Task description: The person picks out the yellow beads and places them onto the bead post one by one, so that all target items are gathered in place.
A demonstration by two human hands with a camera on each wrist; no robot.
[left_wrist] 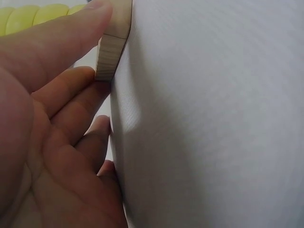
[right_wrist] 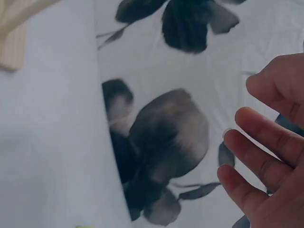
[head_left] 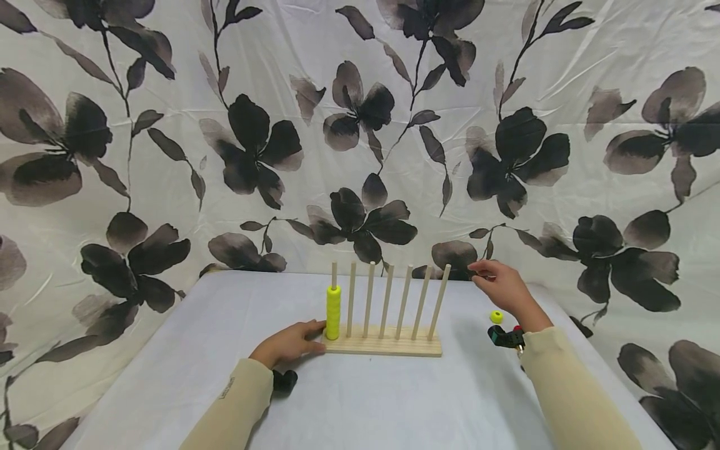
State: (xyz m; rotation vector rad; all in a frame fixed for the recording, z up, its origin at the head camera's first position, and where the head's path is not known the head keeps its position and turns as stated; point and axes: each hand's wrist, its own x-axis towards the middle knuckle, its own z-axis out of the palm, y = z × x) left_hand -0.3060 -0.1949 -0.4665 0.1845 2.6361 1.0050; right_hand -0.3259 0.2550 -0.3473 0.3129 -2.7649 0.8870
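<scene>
A wooden peg stand (head_left: 382, 349) with several upright pegs is on the table. Yellow beads (head_left: 334, 312) are stacked on its leftmost peg; the other pegs are bare. At the base's left end, my left hand (head_left: 290, 343) holds the wood. In the left wrist view, the thumb lies on one side of the base end (left_wrist: 105, 57) and fingertips touch the other. My right hand (head_left: 500, 286) is raised above the table's right side, away from the stand. Its fingers (right_wrist: 256, 156) are loosely bent in the right wrist view, with nothing between them.
A loose yellow bead (head_left: 496, 317) lies on the white table (head_left: 365, 400), close to the right wrist. Behind the table hangs a white cloth (head_left: 315, 37) with dark flowers. The table's right edge runs under the right forearm.
</scene>
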